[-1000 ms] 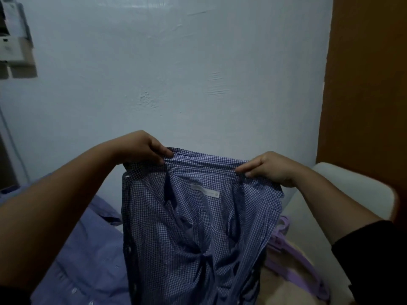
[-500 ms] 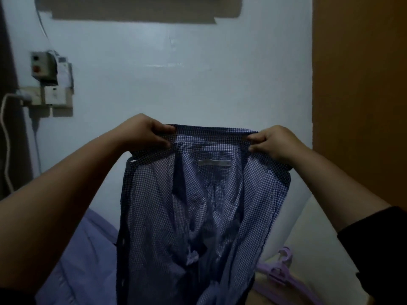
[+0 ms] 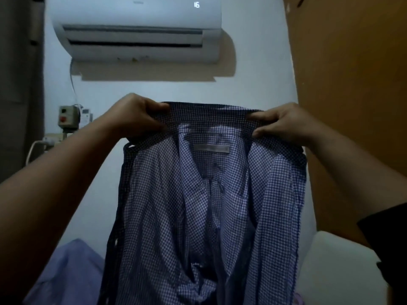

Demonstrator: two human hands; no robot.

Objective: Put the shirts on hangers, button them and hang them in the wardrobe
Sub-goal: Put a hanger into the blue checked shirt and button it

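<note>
Head view, left to right: at lower left, another pale blue shirt (image 3: 66,269) lying heaped on what looks like a bed, untouched. Above it, left hand (image 3: 137,116) raised in front of the wall, fingers and thumb curled and pinching the left end of the collar (image 3: 209,113). Between both hands, checked shirt (image 3: 209,205) held up in the air, collar pulled flat and level, front hanging open and unbuttoned, grey label showing just under the collar, body and sleeves dropping in loose folds out of the bottom edge. Right hand (image 3: 284,123) at the other end of the collar, likewise curled, thumb under and fingers over the cloth. Beyond it, brown wardrobe (image 3: 352,106) panel at far right; no hanger visible. Likely light and very soft, with no stiffness of its own except in the collar band; apt to sag, twist and fold in the middle once either grip lets go. Not slippery, not fragile, though buttons could snag. Best held where now gripped, at the collar ends or just beside them on the shoulder seams, keeping the neck open for a hanger to slide in from below. Worth freeing only one hand at a time.
</note>
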